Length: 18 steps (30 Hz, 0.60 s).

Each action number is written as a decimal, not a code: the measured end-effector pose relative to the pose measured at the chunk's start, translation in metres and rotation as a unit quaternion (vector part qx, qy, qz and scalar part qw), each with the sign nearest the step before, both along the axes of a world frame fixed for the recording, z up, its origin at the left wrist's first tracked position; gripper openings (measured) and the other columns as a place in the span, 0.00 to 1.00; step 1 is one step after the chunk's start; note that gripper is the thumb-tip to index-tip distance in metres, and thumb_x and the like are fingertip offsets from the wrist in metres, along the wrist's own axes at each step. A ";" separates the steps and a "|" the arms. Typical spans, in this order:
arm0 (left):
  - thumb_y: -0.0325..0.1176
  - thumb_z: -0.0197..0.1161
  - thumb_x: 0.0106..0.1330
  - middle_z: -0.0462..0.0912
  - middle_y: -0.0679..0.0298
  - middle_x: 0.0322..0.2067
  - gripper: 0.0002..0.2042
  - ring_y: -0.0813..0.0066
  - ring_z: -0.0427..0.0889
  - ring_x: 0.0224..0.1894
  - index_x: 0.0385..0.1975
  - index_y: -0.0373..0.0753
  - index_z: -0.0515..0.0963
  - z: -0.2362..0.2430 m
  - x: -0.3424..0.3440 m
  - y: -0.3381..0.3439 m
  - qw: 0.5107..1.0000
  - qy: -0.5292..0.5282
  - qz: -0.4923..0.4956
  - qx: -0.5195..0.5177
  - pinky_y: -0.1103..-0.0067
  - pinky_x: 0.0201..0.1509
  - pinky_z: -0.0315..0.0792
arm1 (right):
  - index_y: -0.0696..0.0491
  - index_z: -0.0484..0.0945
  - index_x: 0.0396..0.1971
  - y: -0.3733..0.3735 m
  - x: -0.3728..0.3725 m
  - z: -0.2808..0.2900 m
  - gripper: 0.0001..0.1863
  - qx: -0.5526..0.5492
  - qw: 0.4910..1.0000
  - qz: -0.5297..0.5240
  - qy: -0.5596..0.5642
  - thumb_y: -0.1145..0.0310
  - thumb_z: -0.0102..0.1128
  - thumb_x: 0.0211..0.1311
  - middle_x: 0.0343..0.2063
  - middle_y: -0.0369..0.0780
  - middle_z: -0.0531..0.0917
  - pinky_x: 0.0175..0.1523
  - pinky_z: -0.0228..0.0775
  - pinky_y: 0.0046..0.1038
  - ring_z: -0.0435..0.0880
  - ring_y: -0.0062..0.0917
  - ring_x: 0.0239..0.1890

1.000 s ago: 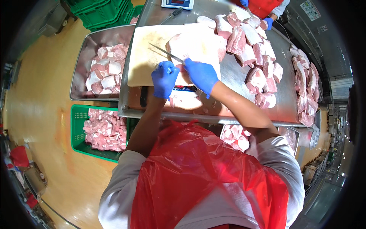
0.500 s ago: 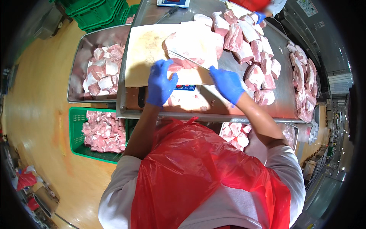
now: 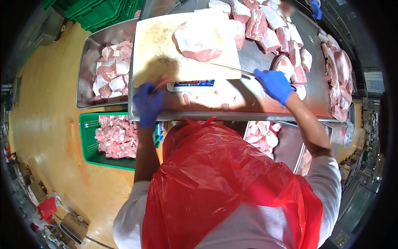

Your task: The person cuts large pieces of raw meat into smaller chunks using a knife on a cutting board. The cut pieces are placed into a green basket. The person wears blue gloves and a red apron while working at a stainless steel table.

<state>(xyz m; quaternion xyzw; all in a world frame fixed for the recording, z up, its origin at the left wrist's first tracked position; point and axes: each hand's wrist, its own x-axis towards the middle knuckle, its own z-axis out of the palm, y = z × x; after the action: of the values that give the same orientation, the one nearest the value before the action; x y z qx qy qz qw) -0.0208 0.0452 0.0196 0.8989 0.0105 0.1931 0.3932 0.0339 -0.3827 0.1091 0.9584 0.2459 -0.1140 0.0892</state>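
Observation:
My gloved right hand (image 3: 275, 86) is closed on the handle of a knife (image 3: 236, 69), its thin blade pointing left across the board's near right part. A large piece of pale, fat-covered meat (image 3: 197, 40) rests on the white cutting board (image 3: 153, 37), just beyond the blade tip. At the board's near left corner, my gloved left hand (image 3: 148, 104) pinches a small reddish strip of meat (image 3: 161, 82), a little blurred by motion. Under the board's near edge a scale (image 3: 194, 84) with a blue panel shows in part.
Several meat blocks (image 3: 271, 39) lie right of the board on the metal table (image 3: 253, 106), long cuts (image 3: 336, 74) farther right. A steel tub (image 3: 85, 79) and a green crate (image 3: 88, 143), both holding meat, stand left. Another person's gloved hand (image 3: 316, 10) shows at the top right.
My left hand has left the meat on the board and moved left and nearer with a small strip. The knife has drawn back right, away from the large piece.

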 end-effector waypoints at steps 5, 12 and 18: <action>0.27 0.67 0.53 0.84 0.49 0.36 0.16 0.53 0.84 0.40 0.43 0.35 0.82 -0.054 -0.108 0.148 0.926 0.234 0.101 0.276 0.63 0.47 0.76 | 0.57 0.75 0.42 -0.046 -0.058 -0.038 0.12 0.304 0.931 -0.170 -0.106 0.63 0.54 0.71 0.24 0.47 0.82 0.29 0.72 0.39 0.82 0.37 0.23; 0.33 0.64 0.64 0.79 0.40 0.47 0.17 0.44 0.80 0.45 0.52 0.38 0.78 0.002 0.096 0.004 0.931 -0.224 -0.115 0.264 0.61 0.50 0.75 | 0.61 0.74 0.42 0.040 -0.037 -0.043 0.13 0.522 0.789 -0.322 -0.033 0.63 0.54 0.72 0.24 0.44 0.82 0.29 0.72 0.30 0.81 0.27 0.22; 0.62 0.70 0.46 0.69 0.43 0.60 0.47 0.39 0.68 0.62 0.70 0.57 0.61 0.043 0.190 -0.148 0.949 0.157 -0.037 0.271 0.52 0.57 0.71 | 0.59 0.74 0.38 0.068 -0.013 -0.026 0.12 0.523 0.817 -0.237 -0.060 0.63 0.55 0.71 0.25 0.52 0.81 0.32 0.71 0.40 0.83 0.49 0.29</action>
<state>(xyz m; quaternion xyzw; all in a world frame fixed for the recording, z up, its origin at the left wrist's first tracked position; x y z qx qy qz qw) 0.1695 -0.1030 0.0629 0.9902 -0.0141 0.0303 0.1353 0.0207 -0.3148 0.0831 0.8945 0.0283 0.0714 -0.4405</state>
